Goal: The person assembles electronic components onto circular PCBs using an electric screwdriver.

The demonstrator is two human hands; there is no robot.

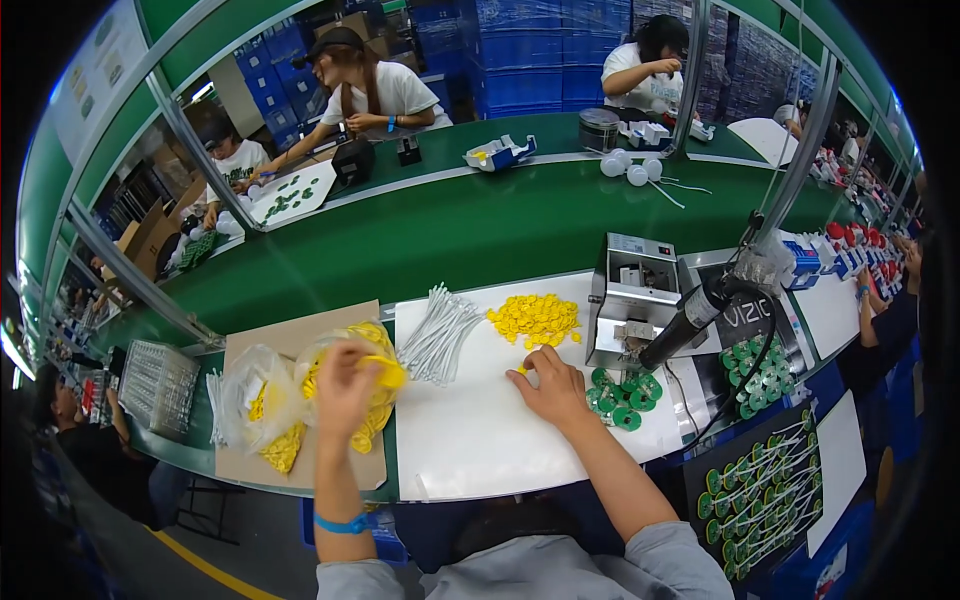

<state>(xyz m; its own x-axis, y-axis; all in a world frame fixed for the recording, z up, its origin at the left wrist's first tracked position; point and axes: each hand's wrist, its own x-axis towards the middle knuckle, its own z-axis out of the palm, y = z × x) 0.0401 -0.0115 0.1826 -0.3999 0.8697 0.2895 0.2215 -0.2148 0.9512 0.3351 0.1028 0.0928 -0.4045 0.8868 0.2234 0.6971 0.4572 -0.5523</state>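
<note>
A white sheet (pixel 470 460) covers the middle of the table (pixel 391 475), with cardboard (pixel 250 345) to its left. Clear bags (pixel 240 400) of yellow pieces lie on the cardboard; the left forearm and hand partly block the view of them. White cables (pixel 440 338) lie bundled near the far edge of the sheet. A heap (pixel 533 318) of loose yellow pieces sits to the right of the cables. A metal machine (pixel 637 255) stands beyond the right hand, and a black cylinder (pixel 690 322) slants across its right side. Green discs (pixel 624 398) are grouped just beside the right hand.

The right hand (pixel 555 388) is lowered to the sheet, on the near side of the heap. Its thumb and forefinger pinch a small yellow piece (pixel 522 370). The left hand (pixel 346 385) is over the bags, fingers curled. Motion blur surrounds yellow material at these fingers; whether they grip it cannot be determined.
</note>
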